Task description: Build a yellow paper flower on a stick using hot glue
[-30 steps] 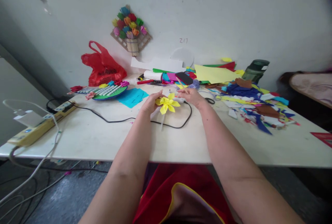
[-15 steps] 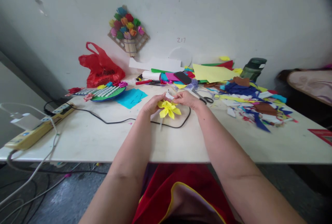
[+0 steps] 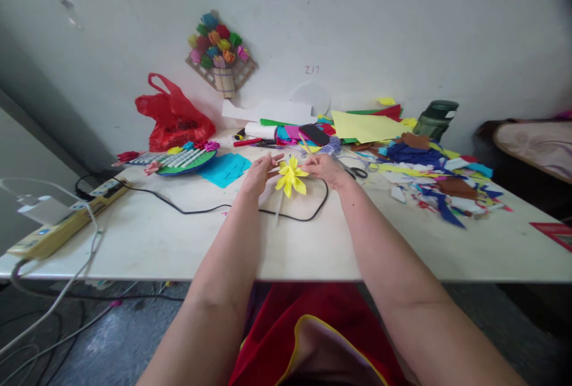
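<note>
Between the left forearm (image 3: 226, 249) and right forearm (image 3: 384, 243), bare table (image 3: 308, 255) extends from the front edge to the cord (image 3: 308, 218). The left hand (image 3: 260, 175) and right hand (image 3: 325, 170) flank the flower (image 3: 292, 178), restricting side access. Scissors (image 3: 359, 173) obstruct passage just right of the right hand; scraps (image 3: 451, 189) lie beyond, with a bare strip along the front edge. Left of the left forearm, open surface reaches the power strip (image 3: 62, 219), crossed by the cord.
</note>
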`<state>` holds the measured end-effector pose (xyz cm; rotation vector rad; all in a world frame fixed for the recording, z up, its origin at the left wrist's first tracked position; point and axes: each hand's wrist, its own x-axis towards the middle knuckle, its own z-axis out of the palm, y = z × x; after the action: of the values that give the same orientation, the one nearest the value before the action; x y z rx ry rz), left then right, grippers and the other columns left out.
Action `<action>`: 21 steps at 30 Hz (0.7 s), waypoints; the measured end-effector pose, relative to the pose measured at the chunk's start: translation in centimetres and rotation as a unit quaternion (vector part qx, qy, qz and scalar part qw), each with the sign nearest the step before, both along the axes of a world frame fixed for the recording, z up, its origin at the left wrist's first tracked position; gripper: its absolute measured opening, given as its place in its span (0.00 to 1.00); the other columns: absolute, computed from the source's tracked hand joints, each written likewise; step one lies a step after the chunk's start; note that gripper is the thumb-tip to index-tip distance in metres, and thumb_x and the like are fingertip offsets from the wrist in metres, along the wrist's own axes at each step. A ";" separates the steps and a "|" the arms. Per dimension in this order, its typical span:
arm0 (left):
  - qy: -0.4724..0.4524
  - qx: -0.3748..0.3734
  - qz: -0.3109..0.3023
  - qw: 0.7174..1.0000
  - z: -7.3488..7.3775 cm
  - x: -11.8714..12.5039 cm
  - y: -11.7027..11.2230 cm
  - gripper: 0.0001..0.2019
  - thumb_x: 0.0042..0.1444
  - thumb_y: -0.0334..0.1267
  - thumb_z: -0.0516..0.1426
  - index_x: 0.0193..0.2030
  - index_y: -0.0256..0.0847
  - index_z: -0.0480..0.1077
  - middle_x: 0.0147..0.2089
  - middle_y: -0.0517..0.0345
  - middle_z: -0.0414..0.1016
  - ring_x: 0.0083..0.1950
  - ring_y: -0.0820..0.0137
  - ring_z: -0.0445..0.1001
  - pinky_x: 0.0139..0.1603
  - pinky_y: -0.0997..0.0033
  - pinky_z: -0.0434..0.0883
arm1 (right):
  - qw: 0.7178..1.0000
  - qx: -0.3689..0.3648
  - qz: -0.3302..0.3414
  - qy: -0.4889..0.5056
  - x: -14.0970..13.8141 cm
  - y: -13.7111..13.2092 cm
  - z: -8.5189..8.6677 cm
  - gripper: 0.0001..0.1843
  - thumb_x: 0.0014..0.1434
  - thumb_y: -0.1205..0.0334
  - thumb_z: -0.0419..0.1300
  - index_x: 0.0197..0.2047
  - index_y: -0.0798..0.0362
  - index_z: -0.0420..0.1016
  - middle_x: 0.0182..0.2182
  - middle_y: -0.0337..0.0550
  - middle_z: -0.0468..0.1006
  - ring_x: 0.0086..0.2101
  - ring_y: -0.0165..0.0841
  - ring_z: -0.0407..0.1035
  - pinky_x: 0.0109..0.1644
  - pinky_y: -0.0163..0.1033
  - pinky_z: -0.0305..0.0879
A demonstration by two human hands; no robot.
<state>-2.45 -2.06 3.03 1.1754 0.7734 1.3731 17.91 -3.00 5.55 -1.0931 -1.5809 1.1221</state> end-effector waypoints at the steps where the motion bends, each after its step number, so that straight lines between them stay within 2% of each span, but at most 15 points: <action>1: -0.005 -0.001 0.007 1.000 -0.1 0.0 0.1 0.20 0.51 0.53 0.61 0.24 0.38 0.63 0.54 0.45 0.74 0.51 0.61 0.75 0.45 0.64 0.72 | 1.000 -0.003 -0.004 0.001 0.0 0.0 0.0 0.12 0.36 0.58 0.65 0.21 0.54 0.68 0.18 0.32 0.65 0.22 0.23 0.54 0.26 0.34 0.51; 5: -0.041 -0.005 0.048 0.998 -0.2 -0.2 0.5 0.19 0.48 0.51 0.63 0.25 0.37 0.64 0.54 0.44 0.74 0.51 0.60 0.74 0.49 0.60 0.71 | 1.000 -0.011 -0.020 0.006 0.2 0.1 0.0 0.12 0.36 0.58 0.65 0.22 0.54 0.68 0.18 0.33 0.65 0.22 0.23 0.54 0.26 0.33 0.51; 9: -0.077 -0.022 0.122 0.989 -0.4 -0.5 0.8 0.18 0.40 0.47 0.67 0.25 0.38 0.64 0.46 0.47 0.78 0.47 0.63 0.76 0.47 0.60 0.72 | 0.998 -0.016 -0.049 0.030 0.3 0.3 0.0 0.12 0.36 0.59 0.66 0.23 0.54 0.68 0.17 0.31 0.62 0.21 0.23 0.54 0.25 0.34 0.51; 11: -0.072 -0.030 0.131 0.988 -0.3 -0.6 0.7 0.19 0.37 0.45 0.68 0.26 0.38 0.64 0.43 0.49 0.78 0.45 0.64 0.76 0.47 0.61 0.72 | 0.996 -0.020 -0.066 0.049 0.4 0.5 0.0 0.12 0.36 0.59 0.66 0.24 0.54 0.68 0.16 0.30 0.60 0.20 0.22 0.52 0.24 0.34 0.50; 13: -0.052 -0.037 0.113 0.992 -0.2 -0.5 0.6 0.19 0.37 0.45 0.68 0.30 0.39 0.67 0.41 0.50 0.78 0.43 0.65 0.77 0.45 0.63 0.72 | 0.995 -0.024 -0.079 0.062 0.4 0.6 0.0 0.12 0.36 0.59 0.66 0.24 0.53 0.69 0.16 0.29 0.58 0.19 0.22 0.50 0.23 0.34 0.48; 17: -0.013 -0.058 0.032 0.998 0.4 0.0 0.0 0.24 0.41 0.50 0.67 0.43 0.41 0.69 0.38 0.50 0.79 0.39 0.65 0.78 0.42 0.66 0.71 | 0.994 -0.022 -0.094 0.058 0.4 0.8 0.0 0.10 0.39 0.58 0.65 0.25 0.52 0.70 0.15 0.30 0.56 0.19 0.23 0.48 0.23 0.35 0.47; 21: -0.021 -0.052 -0.020 0.998 0.7 0.5 -0.5 0.23 0.42 0.45 0.66 0.44 0.41 0.68 0.36 0.53 0.79 0.38 0.66 0.78 0.41 0.66 0.72 | 0.993 -0.012 -0.099 0.055 0.2 1.0 -0.3 0.09 0.41 0.58 0.64 0.24 0.51 0.69 0.15 0.30 0.55 0.19 0.24 0.49 0.23 0.35 0.49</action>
<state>-1.96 -2.51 3.73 1.0733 0.7782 1.3046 18.12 -1.96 5.30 -1.1569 -1.3447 1.0523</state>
